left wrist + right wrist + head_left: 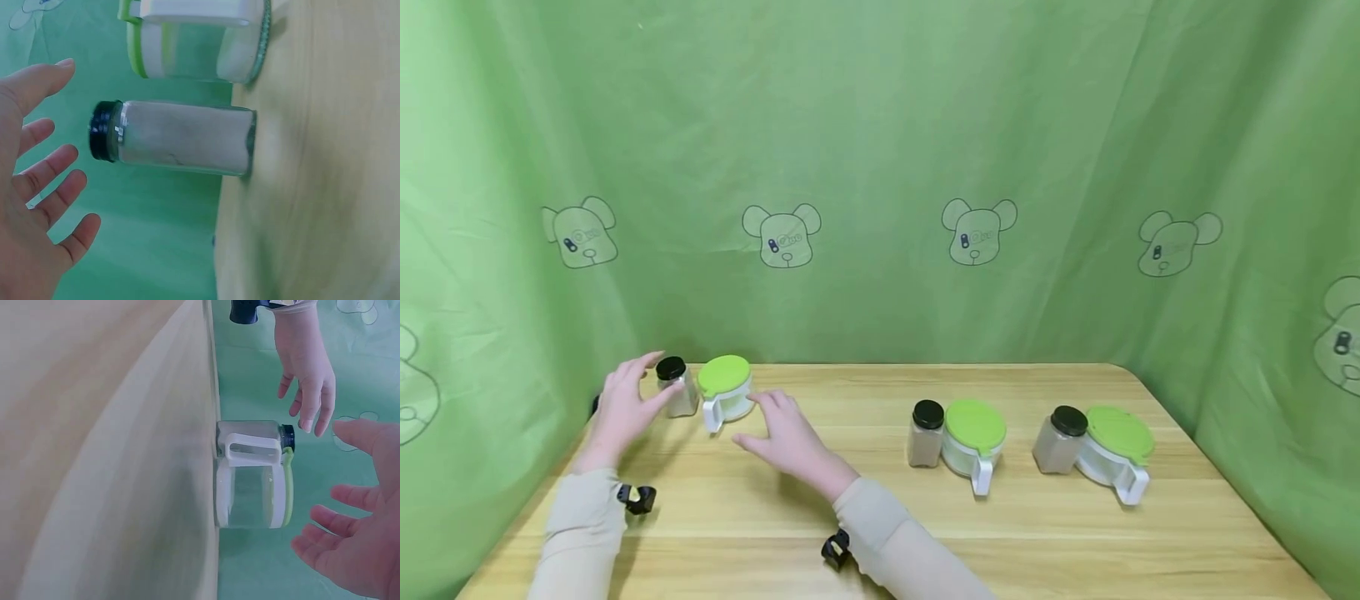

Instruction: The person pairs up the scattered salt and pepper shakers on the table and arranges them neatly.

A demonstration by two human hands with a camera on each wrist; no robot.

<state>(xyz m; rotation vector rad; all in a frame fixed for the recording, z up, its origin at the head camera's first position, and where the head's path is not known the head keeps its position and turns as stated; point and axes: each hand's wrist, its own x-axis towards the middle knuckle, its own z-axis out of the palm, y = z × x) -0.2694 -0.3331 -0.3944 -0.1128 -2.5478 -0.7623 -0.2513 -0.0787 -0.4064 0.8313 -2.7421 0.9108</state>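
Observation:
At the far left of the table stands a clear jar with a black lid (681,398), filled with pale powder. My left hand (623,406) is spread around its left and near side; in the left wrist view a gap shows between the fingertips and the jar (181,136). Just right of that jar is a clear seasoning pot with a green lid and white handle (726,382). My right hand (787,435) hovers to its right with fingers parted, and the right wrist view shows the fingers apart from the pot (253,494). Neither hand holds anything.
Two more pairs stand to the right: a black-lidded jar (927,435) beside a green-lidded pot (974,427), and another jar (1060,442) beside a similar pot (1118,442). Green curtains (880,308) enclose the wooden table (760,533) at the back and sides.

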